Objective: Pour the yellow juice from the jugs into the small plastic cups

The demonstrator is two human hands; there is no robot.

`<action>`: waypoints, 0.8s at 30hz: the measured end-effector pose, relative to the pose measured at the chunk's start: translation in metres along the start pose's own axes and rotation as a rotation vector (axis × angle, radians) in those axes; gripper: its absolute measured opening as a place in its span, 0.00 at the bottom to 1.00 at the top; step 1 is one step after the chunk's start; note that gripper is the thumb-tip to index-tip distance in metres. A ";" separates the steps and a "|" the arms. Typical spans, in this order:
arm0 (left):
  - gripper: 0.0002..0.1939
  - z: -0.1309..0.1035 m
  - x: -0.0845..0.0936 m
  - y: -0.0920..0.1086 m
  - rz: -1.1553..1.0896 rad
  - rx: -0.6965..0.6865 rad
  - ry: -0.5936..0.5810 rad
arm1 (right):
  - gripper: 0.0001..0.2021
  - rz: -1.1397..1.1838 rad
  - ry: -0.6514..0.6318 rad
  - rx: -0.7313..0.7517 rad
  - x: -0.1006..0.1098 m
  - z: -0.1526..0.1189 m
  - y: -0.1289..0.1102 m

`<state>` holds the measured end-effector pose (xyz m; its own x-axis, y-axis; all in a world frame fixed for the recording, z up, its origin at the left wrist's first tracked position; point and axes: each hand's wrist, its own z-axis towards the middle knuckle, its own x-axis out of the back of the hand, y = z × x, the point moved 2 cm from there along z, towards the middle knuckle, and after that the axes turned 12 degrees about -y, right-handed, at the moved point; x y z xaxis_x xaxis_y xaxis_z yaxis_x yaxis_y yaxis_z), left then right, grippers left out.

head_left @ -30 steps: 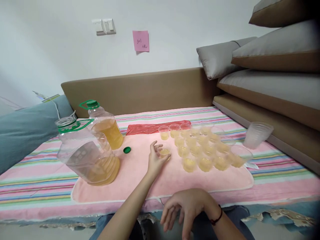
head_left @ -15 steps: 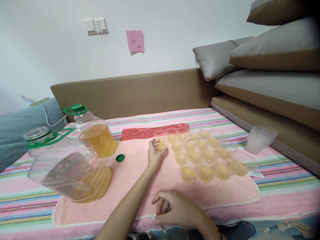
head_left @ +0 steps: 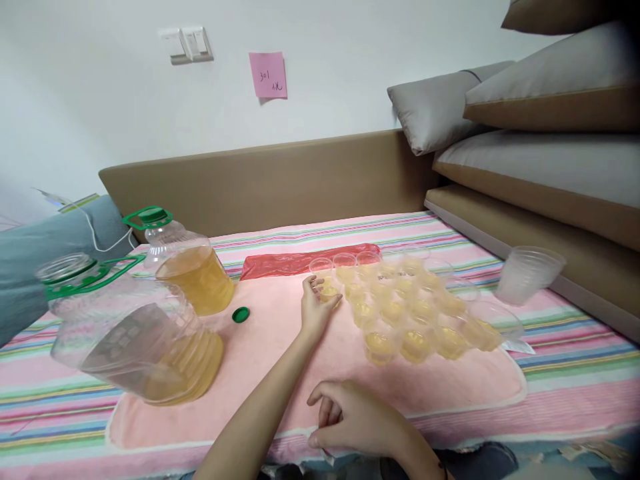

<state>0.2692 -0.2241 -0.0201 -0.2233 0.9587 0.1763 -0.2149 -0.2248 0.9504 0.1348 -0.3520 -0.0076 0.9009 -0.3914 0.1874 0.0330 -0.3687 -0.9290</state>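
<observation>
My left hand [head_left: 319,310] has its thumb and fingers around a clear plastic cup [head_left: 330,291] with yellow liquid, at the left edge of several rows of similar cups [head_left: 423,310]. Fingers hide part of that cup. Nearer to me, my right hand [head_left: 356,417] hovers over the front edge of the pink mat [head_left: 280,360]. Its fingers are loosely curled and the thumb stands apart, with nothing visible between them. On the left, an uncapped large plastic jug [head_left: 190,367] holds some yellow liquid. A capped jug [head_left: 207,280] of the same liquid stands behind it.
A green cap [head_left: 241,315] lies on the mat. Red plastic [head_left: 280,265] lies behind the cups. A tilted stack of unused cups [head_left: 529,275] rests at right, beside large piled cushions [head_left: 545,167]. Striped cloth [head_left: 565,380] covers the surface; a brown backrest [head_left: 265,183] borders the rear.
My left hand and its cup have shifted slightly right, closer to the neighbouring cups. The view has moved a little. My right hand has stayed nearly in place.
</observation>
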 end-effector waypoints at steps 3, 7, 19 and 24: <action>0.34 -0.002 -0.002 -0.001 0.013 0.003 -0.006 | 0.27 -0.012 -0.005 -0.004 0.000 0.000 0.001; 0.37 -0.002 -0.003 0.000 0.021 0.004 -0.028 | 0.28 -0.030 -0.002 -0.006 0.001 0.001 0.001; 0.35 -0.036 0.031 0.028 0.042 0.037 0.016 | 0.25 0.107 0.034 0.090 0.007 0.003 0.003; 0.18 -0.090 0.057 0.039 0.026 0.028 -0.023 | 0.19 0.222 0.039 0.180 0.007 0.000 -0.004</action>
<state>0.1630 -0.1942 0.0041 -0.2065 0.9564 0.2066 -0.1826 -0.2451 0.9522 0.1407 -0.3535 -0.0024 0.8773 -0.4796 -0.0175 -0.0836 -0.1167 -0.9896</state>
